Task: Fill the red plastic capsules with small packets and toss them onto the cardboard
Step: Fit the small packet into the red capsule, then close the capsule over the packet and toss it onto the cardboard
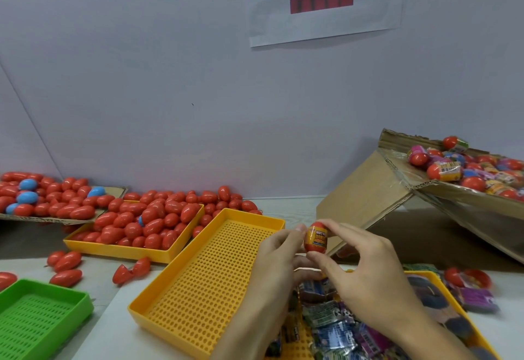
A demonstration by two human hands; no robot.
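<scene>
Red capsule (315,240), label sleeve round its middle, pinched by fingers (317,259) of right hand (365,271) and left hand (279,257), above the empty yellow tray (198,283). Looks closed; check the seam, then toss far right onto tilted cardboard (368,189), aiming past its near edge.

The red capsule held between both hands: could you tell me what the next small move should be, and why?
Probably toss it rightward onto the tilted cardboard. The red capsule looks closed and already wears its printed wrap, pinched by the left hand and right hand, and wrapped capsules already lie there.
</scene>
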